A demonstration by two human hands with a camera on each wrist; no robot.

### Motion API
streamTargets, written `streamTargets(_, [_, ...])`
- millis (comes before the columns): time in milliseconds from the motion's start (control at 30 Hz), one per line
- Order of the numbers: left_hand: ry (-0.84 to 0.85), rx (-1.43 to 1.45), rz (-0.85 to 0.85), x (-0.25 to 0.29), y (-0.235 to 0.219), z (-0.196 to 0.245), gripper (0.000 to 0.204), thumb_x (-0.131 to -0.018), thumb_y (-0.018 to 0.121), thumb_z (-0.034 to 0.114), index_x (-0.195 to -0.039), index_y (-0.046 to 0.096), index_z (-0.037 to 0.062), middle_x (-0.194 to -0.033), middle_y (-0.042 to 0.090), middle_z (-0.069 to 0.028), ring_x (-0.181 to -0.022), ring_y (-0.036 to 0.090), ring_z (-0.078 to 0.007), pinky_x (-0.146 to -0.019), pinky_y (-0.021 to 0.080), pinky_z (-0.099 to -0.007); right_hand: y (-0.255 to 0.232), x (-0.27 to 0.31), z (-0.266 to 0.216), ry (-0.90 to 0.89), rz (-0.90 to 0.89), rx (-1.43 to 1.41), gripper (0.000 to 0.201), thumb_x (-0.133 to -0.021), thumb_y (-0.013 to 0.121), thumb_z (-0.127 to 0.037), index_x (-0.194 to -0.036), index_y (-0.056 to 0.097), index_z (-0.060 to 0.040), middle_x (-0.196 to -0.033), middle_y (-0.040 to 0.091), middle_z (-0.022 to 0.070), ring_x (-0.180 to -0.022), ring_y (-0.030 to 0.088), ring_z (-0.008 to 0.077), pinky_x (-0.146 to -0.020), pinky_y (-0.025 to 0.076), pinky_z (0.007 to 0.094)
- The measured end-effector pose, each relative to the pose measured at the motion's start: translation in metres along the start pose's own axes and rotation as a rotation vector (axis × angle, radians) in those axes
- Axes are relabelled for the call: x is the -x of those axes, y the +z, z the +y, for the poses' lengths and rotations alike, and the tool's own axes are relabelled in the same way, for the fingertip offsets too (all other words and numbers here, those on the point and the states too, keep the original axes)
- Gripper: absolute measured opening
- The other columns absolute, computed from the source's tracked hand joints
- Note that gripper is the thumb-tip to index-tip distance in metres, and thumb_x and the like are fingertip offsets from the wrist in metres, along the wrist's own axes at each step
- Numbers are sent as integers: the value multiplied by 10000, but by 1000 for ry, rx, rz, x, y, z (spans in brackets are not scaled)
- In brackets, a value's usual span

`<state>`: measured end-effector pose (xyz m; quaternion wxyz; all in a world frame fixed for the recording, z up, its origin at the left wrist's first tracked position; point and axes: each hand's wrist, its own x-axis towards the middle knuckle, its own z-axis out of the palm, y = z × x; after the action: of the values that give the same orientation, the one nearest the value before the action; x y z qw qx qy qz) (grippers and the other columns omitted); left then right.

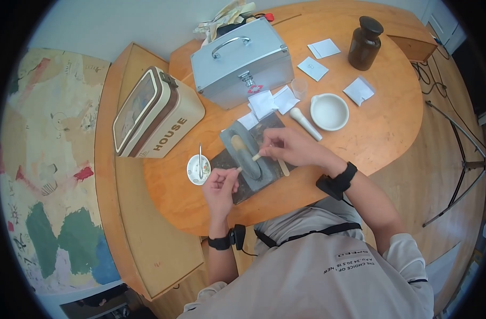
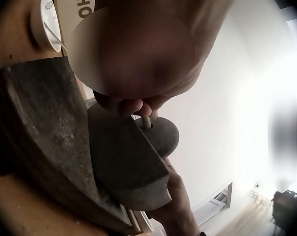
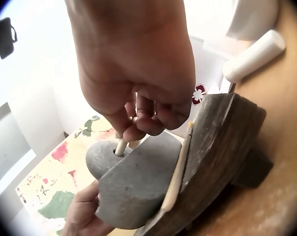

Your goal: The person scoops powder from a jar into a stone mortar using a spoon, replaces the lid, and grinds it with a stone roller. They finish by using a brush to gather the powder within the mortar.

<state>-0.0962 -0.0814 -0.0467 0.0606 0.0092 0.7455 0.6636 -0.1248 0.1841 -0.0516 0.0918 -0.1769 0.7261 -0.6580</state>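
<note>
A grey stone block (image 1: 225, 137) with a trough stands on a dark slab (image 1: 242, 195); brownish material (image 1: 237, 141) shows at its far end. In the trough stands a stone wheel (image 1: 249, 166) (image 2: 164, 140) (image 3: 98, 161) with a pale peg (image 2: 147, 122) (image 3: 121, 147) out of each side. My left hand (image 1: 220, 187) (image 2: 138, 54) pinches the left peg between thumb and fingers. My right hand (image 1: 293, 147) (image 3: 133, 73) pinches the right peg (image 1: 256, 157), its other fingers curled. Beside the block, a wooden stick (image 1: 284, 168) (image 3: 175, 182) lies on the slab.
Left of the slab is a small bowl (image 1: 193, 171) with a spoon. Behind stand a cream HOUSE box (image 1: 171, 127) and a silver case (image 1: 237, 58). White packets (image 1: 263, 105), a pestle (image 1: 305, 124), a white mortar (image 1: 329, 112) and a brown jar (image 1: 364, 47) stand or lie beyond my right hand.
</note>
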Motion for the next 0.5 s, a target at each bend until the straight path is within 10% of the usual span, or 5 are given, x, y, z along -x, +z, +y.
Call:
streamTargets(200, [71,45,101,-40,0,-2,116,-991,710,117,-939,658,27,-716,633,6,-593,541,-59,-543,397,-210,8,-33,5,-7,188,141,169,-1009,681,-182,-920,642,-43,-735,628,-3,-708,565,64,-636,440,275])
streamTargets(500, [-23,-18,15,-14,-1,3,112,-986,717,115,-955,666,20,-725,642,7,-608,551,-54,-546,408,-210,-8,-18,4,7,-62,-22,127,-982,702,-145,-931,665,-35,-730,645,-1,-710,601,87,-656,473,270])
